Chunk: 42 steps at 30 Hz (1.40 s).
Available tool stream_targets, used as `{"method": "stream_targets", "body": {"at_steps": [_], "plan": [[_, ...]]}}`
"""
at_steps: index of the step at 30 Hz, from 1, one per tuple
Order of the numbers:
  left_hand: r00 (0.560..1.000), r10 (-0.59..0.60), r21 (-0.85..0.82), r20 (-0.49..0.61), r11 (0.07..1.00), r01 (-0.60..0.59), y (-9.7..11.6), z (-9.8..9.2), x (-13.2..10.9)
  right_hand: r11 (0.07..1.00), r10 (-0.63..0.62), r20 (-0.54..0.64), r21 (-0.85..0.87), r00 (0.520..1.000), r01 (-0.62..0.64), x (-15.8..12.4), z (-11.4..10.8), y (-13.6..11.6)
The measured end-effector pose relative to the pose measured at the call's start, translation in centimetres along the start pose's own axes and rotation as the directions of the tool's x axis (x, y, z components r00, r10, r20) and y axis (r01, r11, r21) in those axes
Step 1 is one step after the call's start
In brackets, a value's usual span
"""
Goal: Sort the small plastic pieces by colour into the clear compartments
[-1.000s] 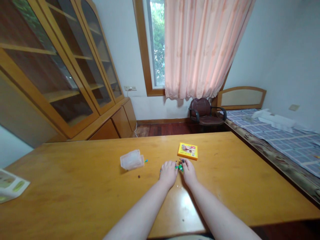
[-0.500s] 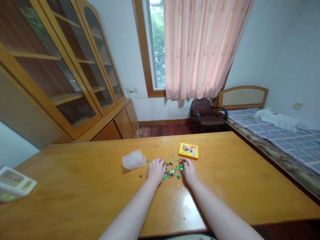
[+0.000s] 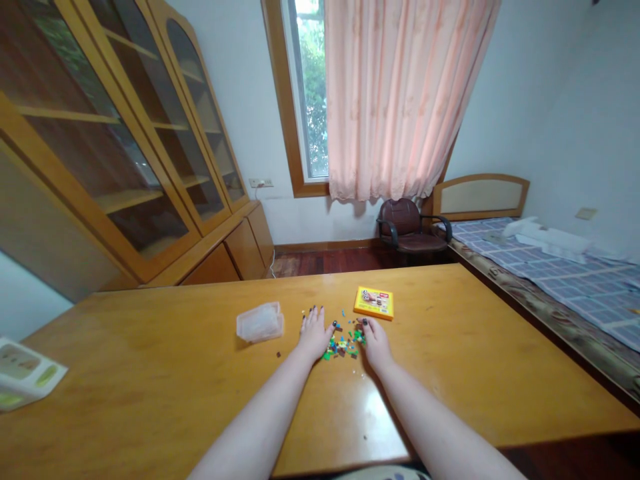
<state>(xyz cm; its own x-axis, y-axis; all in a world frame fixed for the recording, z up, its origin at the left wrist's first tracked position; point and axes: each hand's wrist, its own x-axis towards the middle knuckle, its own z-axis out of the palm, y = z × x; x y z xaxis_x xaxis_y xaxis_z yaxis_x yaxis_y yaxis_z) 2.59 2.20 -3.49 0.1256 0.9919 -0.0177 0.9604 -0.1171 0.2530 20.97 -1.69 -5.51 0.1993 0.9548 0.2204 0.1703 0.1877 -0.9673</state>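
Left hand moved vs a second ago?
Yes. Judged against the yellow box, the left hand has shifted left, away from it and toward the clear tub, exposing small pieces beside it.

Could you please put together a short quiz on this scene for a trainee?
1. Multiple choice: What is the main colour of the flat box lying just beyond the right hand?
A) Blue
B) Yellow
C) Green

2. True or false: The translucent container is to the left of the left hand.

3. Short answer: What is scattered on the table between the two hands?

Key: 1. B. 2. True. 3. Small coloured pieces.
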Motion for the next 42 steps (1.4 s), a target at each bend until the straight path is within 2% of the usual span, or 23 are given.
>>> {"method": "stream_targets", "body": {"at_steps": [4, 7, 9, 12, 14, 15, 16, 17, 18, 20, 21, 23, 24, 25, 28, 32, 33, 35, 37, 38, 40, 42], "plan": [[0.986, 0.118, -0.070, 0.120, 0.991, -0.110, 2.0, -0.5, 2.6, 0.999, -0.027, -0.020, -0.039, 0.999, 0.026, -0.1, 0.0, -0.3], [0.962, 0.212, -0.069, 0.172, 0.977, -0.203, 3.0, -0.4, 3.5, 0.998, -0.026, -0.027, -0.058, 0.999, 0.025, -0.1, -0.1, -0.5], [0.926, 0.317, -0.075, 0.207, 0.948, -0.308, 3.4, -0.3, 3.2, 0.999, -0.027, -0.031, -0.042, 0.999, 0.026, -0.1, 0.0, -0.5], [0.832, 0.475, -0.135, 0.285, 0.880, -0.456, 3.5, -0.2, 2.0, 0.999, -0.042, -0.028, 0.006, 0.999, 0.042, -0.1, 0.1, -0.6], [0.772, 0.537, -0.204, 0.340, 0.844, -0.496, 3.3, -0.5, 1.2, 0.998, -0.050, -0.010, 0.024, 0.999, 0.051, -0.2, 0.2, -0.5], [0.760, 0.547, -0.229, 0.351, 0.837, -0.496, 3.0, -0.7, 0.8, 0.999, -0.048, 0.000, 0.023, 0.999, 0.048, -0.2, 0.2, -0.5], [0.767, 0.540, -0.236, 0.347, 0.842, -0.486, 2.6, -1.0, 0.6, 0.999, -0.042, 0.003, 0.017, 0.999, 0.042, -0.2, 0.2, -0.4], [0.797, 0.510, -0.220, 0.325, 0.860, -0.461, 2.0, -1.3, 0.4, 0.999, -0.033, 0.000, 0.010, 0.999, 0.033, -0.2, 0.2, -0.3], [0.849, 0.448, -0.180, 0.279, 0.893, -0.413, 1.3, -1.6, 0.4, 1.000, -0.023, -0.006, 0.003, 1.000, 0.023, -0.2, 0.1, -0.2], [0.964, 0.227, -0.062, 0.137, 0.973, -0.221, -0.3, -2.1, 0.5, 1.000, -0.010, -0.016, -0.002, 1.000, 0.009, -0.2, 0.1, -0.1], [0.994, 0.086, -0.012, 0.068, 0.996, -0.085, -1.1, -2.3, 0.6, 1.000, -0.006, -0.016, -0.004, 1.000, 0.006, -0.1, 0.0, 0.0], [0.994, -0.104, 0.035, 0.043, 0.994, 0.103, -2.5, -2.5, 0.9, 1.000, -0.006, -0.012, -0.017, 1.000, 0.006, -0.1, 0.0, -0.1], [0.991, -0.121, 0.045, 0.061, 0.992, 0.119, -2.9, -2.5, 0.9, 1.000, -0.007, -0.009, -0.029, 1.000, 0.006, -0.1, 0.0, -0.1], [0.992, -0.095, 0.050, 0.087, 0.995, 0.091, -3.2, -2.5, 0.8, 0.999, -0.007, -0.006, -0.041, 1.000, 0.007, -0.1, 0.0, -0.2], [0.986, 0.106, 0.038, 0.126, 0.993, -0.111, -2.8, -1.9, -0.5, 0.999, 0.000, -0.004, -0.044, 1.000, 0.000, 0.0, 0.1, -0.2], [0.930, 0.331, -0.035, 0.156, 0.943, -0.330, -1.6, -1.0, -4.3, 1.000, 0.014, -0.018, -0.003, 1.000, -0.014, 0.0, 0.1, -0.1], [0.924, 0.355, -0.049, 0.141, 0.935, -0.352, -1.5, -0.8, -5.4, 1.000, 0.014, -0.018, -0.003, 1.000, -0.014, 0.0, 0.0, -0.1], [0.964, 0.259, -0.014, 0.054, 0.966, -0.258, -2.0, -0.7, -7.3, 1.000, 0.008, -0.006, -0.027, 1.000, -0.008, -0.1, -0.1, -0.1], [0.995, 0.040, 0.078, -0.092, 0.996, -0.033, -3.1, -0.8, -8.7, 0.996, -0.008, 0.018, -0.089, 1.000, 0.010, -0.2, -0.2, -0.3], [0.985, -0.095, 0.114, -0.142, 0.987, 0.111, -3.9, -0.9, -9.1, 0.990, -0.021, 0.036, -0.141, 0.999, 0.026, -0.3, -0.1, -0.4], [0.950, -0.282, 0.154, -0.136, 0.941, 0.302, -5.3, -1.1, -9.5, 0.952, -0.050, 0.087, -0.296, 0.995, 0.074, -0.4, 0.3, -0.7], [0.951, -0.306, 0.171, -0.053, 0.935, 0.310, -6.1, -1.3, -9.5, 0.864, -0.055, 0.148, -0.489, 0.987, 0.122, -0.4, 1.0, -1.2]]}}
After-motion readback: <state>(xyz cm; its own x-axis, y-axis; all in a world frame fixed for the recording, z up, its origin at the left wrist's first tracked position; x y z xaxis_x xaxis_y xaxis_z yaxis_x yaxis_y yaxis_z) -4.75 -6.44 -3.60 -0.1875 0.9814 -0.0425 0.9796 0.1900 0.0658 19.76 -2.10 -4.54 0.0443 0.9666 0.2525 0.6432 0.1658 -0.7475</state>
